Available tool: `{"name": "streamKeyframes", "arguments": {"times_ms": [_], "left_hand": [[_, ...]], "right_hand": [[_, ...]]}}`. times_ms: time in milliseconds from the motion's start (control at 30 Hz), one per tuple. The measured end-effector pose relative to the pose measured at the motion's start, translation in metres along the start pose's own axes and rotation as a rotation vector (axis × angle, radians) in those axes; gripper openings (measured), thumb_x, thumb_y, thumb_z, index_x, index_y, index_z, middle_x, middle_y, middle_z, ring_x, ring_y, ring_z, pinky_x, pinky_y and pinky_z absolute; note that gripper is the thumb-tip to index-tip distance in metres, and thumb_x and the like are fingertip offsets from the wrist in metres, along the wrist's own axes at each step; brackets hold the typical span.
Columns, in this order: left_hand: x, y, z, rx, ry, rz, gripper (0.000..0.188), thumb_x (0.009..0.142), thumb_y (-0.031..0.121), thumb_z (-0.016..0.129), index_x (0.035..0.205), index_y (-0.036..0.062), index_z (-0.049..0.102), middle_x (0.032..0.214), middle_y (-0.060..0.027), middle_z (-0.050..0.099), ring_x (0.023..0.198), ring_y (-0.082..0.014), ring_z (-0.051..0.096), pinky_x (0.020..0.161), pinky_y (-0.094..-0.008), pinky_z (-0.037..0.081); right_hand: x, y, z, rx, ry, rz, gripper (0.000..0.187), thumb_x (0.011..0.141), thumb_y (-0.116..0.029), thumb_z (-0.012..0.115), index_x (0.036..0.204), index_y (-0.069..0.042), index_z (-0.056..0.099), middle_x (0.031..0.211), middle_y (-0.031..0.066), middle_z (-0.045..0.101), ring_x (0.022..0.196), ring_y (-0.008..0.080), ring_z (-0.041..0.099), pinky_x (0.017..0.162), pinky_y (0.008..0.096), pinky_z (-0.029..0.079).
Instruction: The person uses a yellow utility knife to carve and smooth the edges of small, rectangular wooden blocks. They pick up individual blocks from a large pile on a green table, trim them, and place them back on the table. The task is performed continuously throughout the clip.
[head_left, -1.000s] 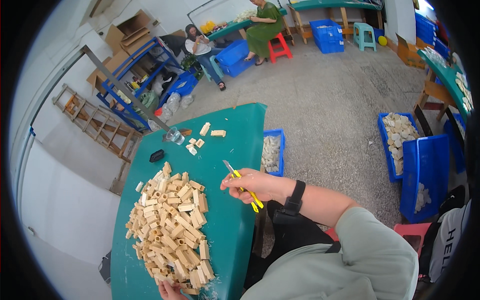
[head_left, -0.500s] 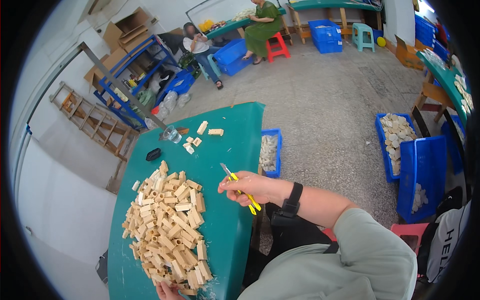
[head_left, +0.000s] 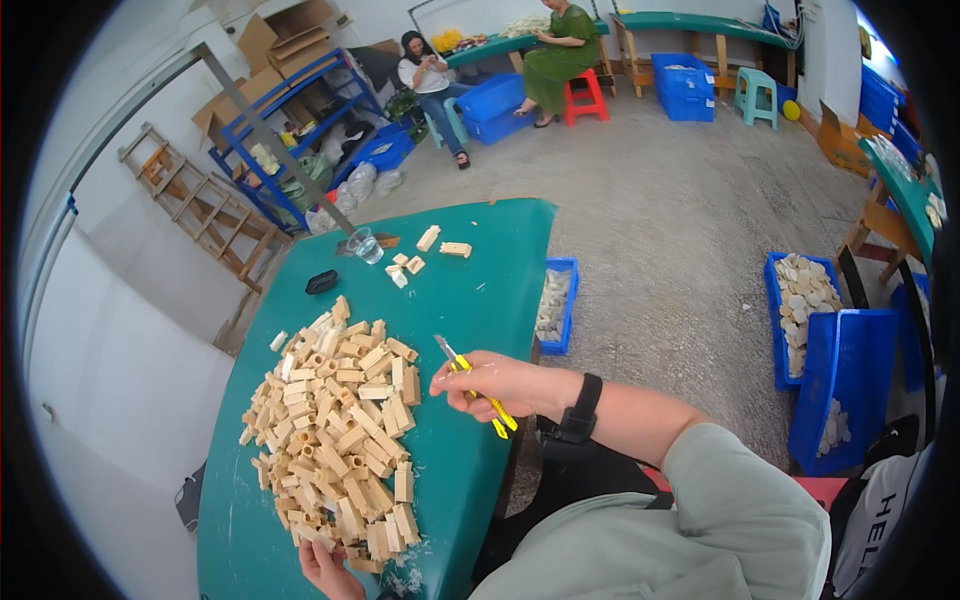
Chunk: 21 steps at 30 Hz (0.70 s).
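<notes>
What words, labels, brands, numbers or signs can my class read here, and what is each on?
Pale grey cloth item: large dark capital letters, partly cut off; I won't copy the wording.
Stacked blue crates at the back: small pale label-like patches, too small to read.
Yellow-handled knife in the right hand: no readable text.
Pile of wooden pieces: no readable text.

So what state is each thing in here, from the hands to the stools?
Cutter: gripped, blade out
Right hand: closed around the cutter
Wooden blocks: most heaped together, a few lying apart
Left hand: at the near edge of the heaped blocks, grip unclear
Cup: standing, see-through, fill hard to judge
Red stool: sat on
Pale green stool: upright, unoccupied
</notes>
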<state>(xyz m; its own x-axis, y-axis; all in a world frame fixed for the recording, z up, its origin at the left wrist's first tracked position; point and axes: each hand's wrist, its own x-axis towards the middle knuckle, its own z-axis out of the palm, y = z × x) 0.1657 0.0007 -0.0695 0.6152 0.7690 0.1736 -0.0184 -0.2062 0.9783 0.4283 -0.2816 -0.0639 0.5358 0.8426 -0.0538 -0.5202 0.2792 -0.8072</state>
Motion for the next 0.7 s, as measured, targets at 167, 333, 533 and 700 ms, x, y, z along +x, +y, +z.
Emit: {"name": "streamKeyframes", "arguments": {"times_ms": [167,333,533,700], "left_hand": [[0.001,-0.001,0.005,-0.041,0.021,0.025,0.029,0.088,0.014,0.051,0.113,0.0014,0.048,0.097,-0.0063,0.057,0.077,-0.0128,0.055,0.062,-0.0245,0.046],[0.001,0.005,-0.006,-0.135,-0.124,0.028,0.027,0.085,0.006,0.049,0.109,-0.0049,0.049,0.093,-0.0091,0.059,0.082,-0.0148,0.057,0.07,-0.0262,0.046],[-0.003,-0.005,-0.02,-0.363,-0.266,0.007,0.035,0.083,0.001,0.056,0.116,-0.0025,0.047,0.102,-0.0071,0.059,0.088,-0.011,0.056,0.076,-0.0253,0.045],[0.0,0.0,-0.017,-0.221,-0.176,0.083,0.032,0.079,0.001,0.058,0.11,-0.0019,0.051,0.088,-0.0039,0.061,0.072,-0.0079,0.056,0.063,-0.0227,0.047]], "right_hand": [[0.035,0.01,0.045,0.01,-0.183,0.083,0.02,0.085,-0.021,0.056,0.094,-0.005,0.049,0.06,0.0008,0.048,0.039,0.0044,0.033,0.036,0.0198,0.024],[0.074,0.038,0.111,-0.097,-0.32,0.233,0.019,0.087,-0.019,0.053,0.097,-0.003,0.05,0.062,0.0009,0.047,0.043,0.003,0.034,0.038,0.0192,0.027],[0.103,0.071,0.172,-0.298,-0.445,0.367,0.023,0.083,-0.017,0.059,0.102,-0.005,0.051,0.068,0.0002,0.051,0.05,0.0026,0.039,0.043,0.0169,0.029],[0.126,0.086,0.185,-0.475,-0.442,0.307,0.033,0.077,-0.015,0.067,0.104,-0.004,0.051,0.074,-0.0003,0.054,0.066,0.0039,0.047,0.058,0.0193,0.039]]}}
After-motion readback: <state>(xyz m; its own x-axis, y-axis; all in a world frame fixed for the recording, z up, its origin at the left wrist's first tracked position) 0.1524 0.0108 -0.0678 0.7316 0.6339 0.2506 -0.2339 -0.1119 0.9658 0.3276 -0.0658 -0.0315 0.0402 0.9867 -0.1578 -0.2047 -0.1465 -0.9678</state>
